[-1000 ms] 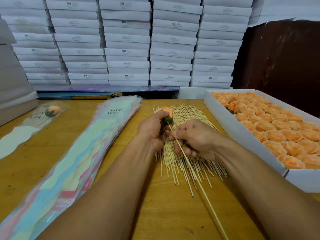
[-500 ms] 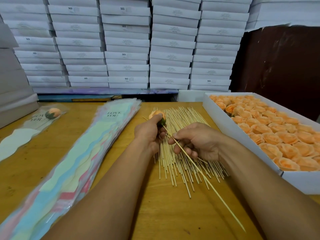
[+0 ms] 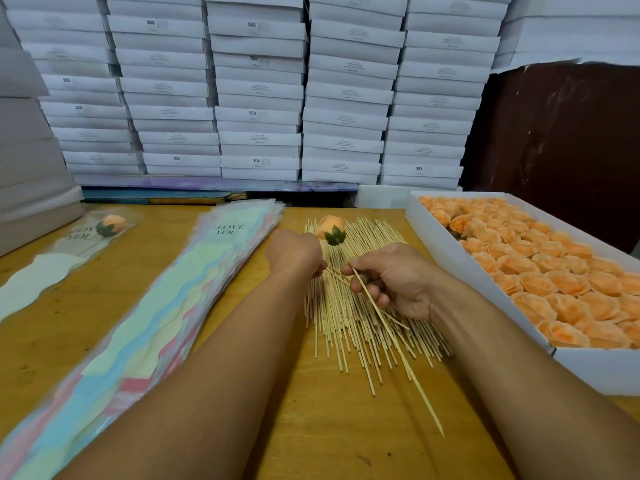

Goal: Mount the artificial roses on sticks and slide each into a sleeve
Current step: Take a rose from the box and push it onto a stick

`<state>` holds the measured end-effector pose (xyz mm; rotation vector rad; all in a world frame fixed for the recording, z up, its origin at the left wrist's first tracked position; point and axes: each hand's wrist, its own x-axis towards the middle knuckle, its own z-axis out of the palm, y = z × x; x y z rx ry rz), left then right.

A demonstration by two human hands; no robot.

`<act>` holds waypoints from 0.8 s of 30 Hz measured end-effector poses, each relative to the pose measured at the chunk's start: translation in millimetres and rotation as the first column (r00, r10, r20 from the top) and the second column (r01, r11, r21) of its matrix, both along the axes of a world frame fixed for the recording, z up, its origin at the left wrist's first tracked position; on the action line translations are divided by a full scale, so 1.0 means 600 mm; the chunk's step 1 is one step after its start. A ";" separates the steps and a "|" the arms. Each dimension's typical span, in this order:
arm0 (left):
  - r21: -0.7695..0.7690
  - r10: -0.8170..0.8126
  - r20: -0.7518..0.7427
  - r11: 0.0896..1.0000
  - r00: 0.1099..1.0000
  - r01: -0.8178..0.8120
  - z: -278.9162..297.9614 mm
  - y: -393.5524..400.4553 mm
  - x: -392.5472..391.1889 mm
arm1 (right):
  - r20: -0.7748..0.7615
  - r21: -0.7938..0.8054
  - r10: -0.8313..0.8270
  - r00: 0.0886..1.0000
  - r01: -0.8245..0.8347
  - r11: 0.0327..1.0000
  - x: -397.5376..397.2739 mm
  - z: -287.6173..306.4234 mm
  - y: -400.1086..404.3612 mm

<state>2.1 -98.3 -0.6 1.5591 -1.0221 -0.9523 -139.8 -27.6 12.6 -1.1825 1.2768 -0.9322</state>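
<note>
Peach artificial rose with green calyx (image 3: 331, 230) sits in the left hand (image 3: 294, 252), above the bamboo stick pile (image 3: 360, 306) on the tabletop (image 3: 329, 427); right-hand fingers (image 3: 360, 271) pinch one thin bamboo stick (image 3: 398, 344).

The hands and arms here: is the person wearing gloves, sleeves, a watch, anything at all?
Nothing shows. The left hand and right hand are bare, with no gloves, and no rings show on the visible fingers. Both forearms are bare up to the picture's lower edge: no sleeves, watch, bracelet or markings in view.
</note>
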 end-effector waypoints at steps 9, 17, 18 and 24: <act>-0.100 0.002 0.733 0.989 0.680 0.105 -0.007 -0.039 0.064 | -0.028 -0.005 0.020 0.999 -0.020 1.000 -0.003 -0.002 -0.003; -0.079 0.073 0.948 0.997 0.311 0.007 -0.013 -0.049 0.134 | -0.047 -0.013 0.018 0.999 -0.019 1.000 -0.001 0.000 -0.001; -0.064 0.060 0.949 0.998 0.309 0.003 -0.015 -0.051 0.141 | -0.049 -0.016 0.018 0.999 -0.018 1.000 -0.001 0.000 -0.001; 0.140 -0.109 0.909 0.989 0.402 -0.049 -0.023 -0.073 0.178 | -0.059 -0.014 0.029 0.998 -0.030 0.999 0.000 -0.001 -0.002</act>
